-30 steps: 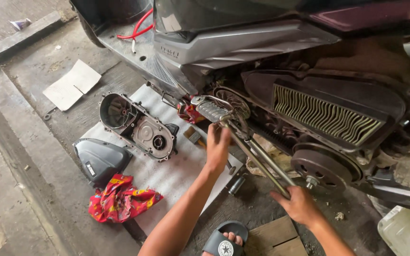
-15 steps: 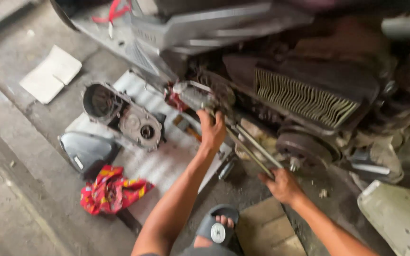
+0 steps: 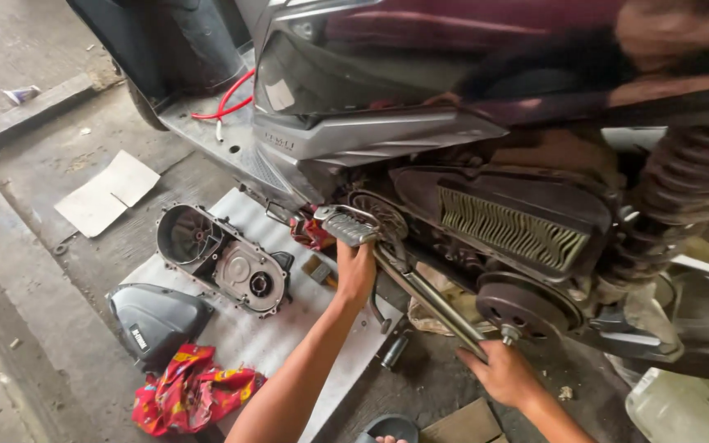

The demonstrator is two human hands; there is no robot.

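Head view: left hand [image 3: 356,269] clenched around the drive belt [image 3: 432,299] near the front pulley, right hand [image 3: 498,373] gripping its rear end.

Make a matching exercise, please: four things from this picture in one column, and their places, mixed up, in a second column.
Things:
1. left hand
2. right hand
3. red patterned cloth
4. metal engine cover

Places:
A. on the floor beside the black plastic cover
B. up at the grey foot peg
C. lying open side up on the light sheet
D. under the round pulley at the rear of the scooter

Pairs: 1-B, 2-D, 3-A, 4-C
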